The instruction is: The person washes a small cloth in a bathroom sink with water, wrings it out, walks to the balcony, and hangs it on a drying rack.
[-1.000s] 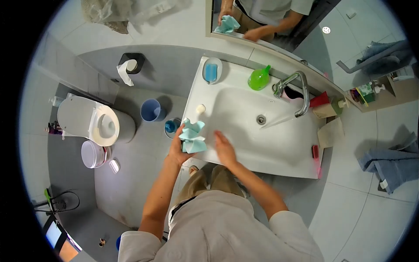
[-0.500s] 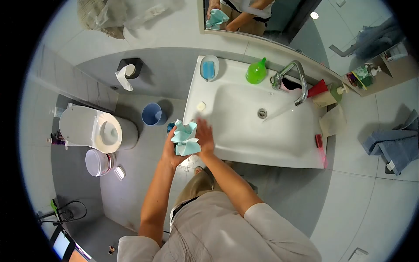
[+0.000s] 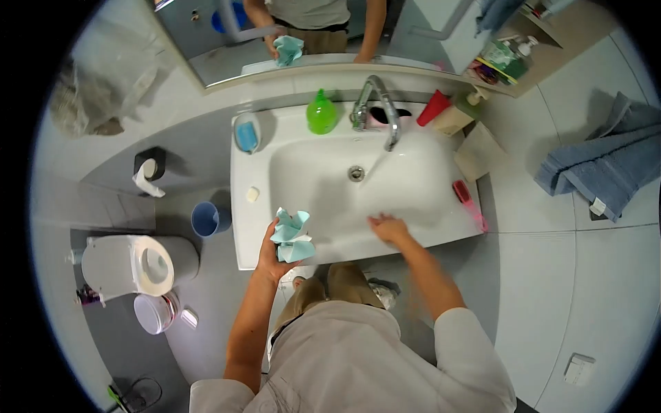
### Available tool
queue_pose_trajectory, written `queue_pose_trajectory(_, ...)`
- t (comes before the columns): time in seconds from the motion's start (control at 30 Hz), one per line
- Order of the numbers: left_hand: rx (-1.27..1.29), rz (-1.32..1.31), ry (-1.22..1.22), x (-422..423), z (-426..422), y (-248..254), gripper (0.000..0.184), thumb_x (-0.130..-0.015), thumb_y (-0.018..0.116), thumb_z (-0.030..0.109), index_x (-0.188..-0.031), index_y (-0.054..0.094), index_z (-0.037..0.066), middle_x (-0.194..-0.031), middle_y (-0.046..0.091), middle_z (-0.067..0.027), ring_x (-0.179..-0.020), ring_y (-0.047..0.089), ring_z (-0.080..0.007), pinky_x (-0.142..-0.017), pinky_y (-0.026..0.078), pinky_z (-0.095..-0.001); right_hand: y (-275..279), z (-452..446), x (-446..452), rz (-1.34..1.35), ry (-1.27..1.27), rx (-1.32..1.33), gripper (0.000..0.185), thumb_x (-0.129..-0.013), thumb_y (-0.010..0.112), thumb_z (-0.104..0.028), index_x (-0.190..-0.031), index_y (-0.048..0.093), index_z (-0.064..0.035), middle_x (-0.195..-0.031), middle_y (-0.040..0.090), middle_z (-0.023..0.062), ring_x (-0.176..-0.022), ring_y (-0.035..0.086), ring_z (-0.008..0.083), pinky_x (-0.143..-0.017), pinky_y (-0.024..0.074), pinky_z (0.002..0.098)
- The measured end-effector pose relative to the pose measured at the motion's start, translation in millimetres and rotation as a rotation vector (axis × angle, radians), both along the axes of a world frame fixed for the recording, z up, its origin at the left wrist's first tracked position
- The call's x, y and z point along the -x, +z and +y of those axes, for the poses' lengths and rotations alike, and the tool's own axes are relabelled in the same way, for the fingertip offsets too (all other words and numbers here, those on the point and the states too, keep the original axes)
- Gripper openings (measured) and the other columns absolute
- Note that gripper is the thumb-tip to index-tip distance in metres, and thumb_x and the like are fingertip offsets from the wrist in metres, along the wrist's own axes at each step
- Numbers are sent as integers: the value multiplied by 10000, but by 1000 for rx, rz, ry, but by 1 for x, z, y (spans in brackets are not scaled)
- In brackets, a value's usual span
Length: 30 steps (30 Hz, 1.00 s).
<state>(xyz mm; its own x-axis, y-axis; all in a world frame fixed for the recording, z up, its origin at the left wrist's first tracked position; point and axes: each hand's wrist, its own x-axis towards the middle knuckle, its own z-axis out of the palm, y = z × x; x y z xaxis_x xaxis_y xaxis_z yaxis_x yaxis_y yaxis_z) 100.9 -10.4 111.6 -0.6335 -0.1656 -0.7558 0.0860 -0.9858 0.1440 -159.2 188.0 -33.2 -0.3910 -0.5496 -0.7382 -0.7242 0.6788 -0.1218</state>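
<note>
One head-worn camera faces forward and down, viewing the washbasin (image 3: 313, 182) from near above. Wide coverage includes mirror (image 3: 385, 34) and toilet (image 3: 127, 265); detail toward the dark corners may be distorted.

A bathroom, with a toilet (image 3: 141, 268), paper holder (image 3: 157, 160), and washbasin (image 3: 427, 179) with 1 tap (image 3: 360, 114) below a mirror (image 3: 330, 45)

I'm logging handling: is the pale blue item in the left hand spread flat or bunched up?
Bunched up. The pale blue item shows raised, wavy folds in the left hand; the mirror shows a ruffled shape too.
</note>
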Motion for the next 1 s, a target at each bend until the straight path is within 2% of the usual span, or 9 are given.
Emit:
queue_pose_trajectory(0.17,35,-18,-70,43,11,-4,447,-824,534,528,-1114,593,193,-1043,621,-77,-939,590,-231,-768,490,-400,1,60,85,222,-25,-113,611,-889,278,-562,-1440,212,-305,-1530,73,49,-1401,43,309,-1082,89,572)
queue_pose_trajectory(0.27,42,-46,-69,67,17,3,454,-824,528,535,-1108,598,188,-1037,623,-74,-936,589,-229,-772,489,-400,-48,22,50,112,-166,-150,704,-872,355,-559,-1456,175,-211,-1522,51,130,-1405,12,298,-1097,23,533)
queue_pose_trajectory(0.3,25,-21,-60,68,19,-3,456,-824,526,538,-1105,600,186,-1036,623,-74,-936,589,-230,-774,489,-399,3,-9,29,-146,-99,-140,716,-872,347,-564,-1459,157,-202,-1523,53,120,-1406,1,288,-1097,11,530)
queue_pose_trajectory(0.4,-8,2,-11,71,20,-11,468,-826,511,549,-1096,603,178,-1022,628,-74,-936,592,-237,-787,492,-411,-78,-65,-33,-615,518,420,465,-917,406,-329,-1339,423,-136,-1421,346,117,-1320,293,292,-1071,249,449)
queue_pose_trajectory(0.47,-16,14,26,79,17,-6,461,-832,506,542,-1096,603,176,-1008,632,-75,-929,597,-239,-790,495,-417,-7,-96,-55,-1161,-419,523,332,-945,393,-240,-1204,529,-83,-1252,519,90,-1167,475,231,-1010,361,370)
queue_pose_trajectory(0.57,37,-8,75,85,14,9,435,-848,501,518,-1088,604,171,-972,639,-80,-905,607,-242,-785,503,-419,-55,-128,-33,-1934,-1456,659,307,-919,417,-218,-1092,550,0,-1079,594,103,-1034,569,270,-924,460,393)
queue_pose_trajectory(0.6,46,-7,87,87,12,8,430,-850,499,514,-1087,604,170,-968,640,-80,-900,608,-242,-781,504,-416,-10,-130,-17,-1888,-1639,785,313,-934,418,-227,-1048,559,28,-955,629,99,-932,614,233,-883,503,353)
queue_pose_trajectory(0.93,10,-19,4,113,25,0,419,-835,520,516,-1090,605,196,-1000,623,-105,-900,603,-267,-781,490,-447,25,-145,55,-2354,-1818,1030,167,-896,505,-173,-833,569,-31,-737,555,47,-687,572,148,-636,550,230)
queue_pose_trajectory(1.0,-9,-20,12,116,24,-1,419,-833,523,515,-1093,607,197,-1008,621,-108,-914,599,-267,-786,488,-445,30,-139,70,-2187,-1836,971,290,-907,529,-339,-864,573,-56,-671,542,27,-547,514,120,-468,461,207)
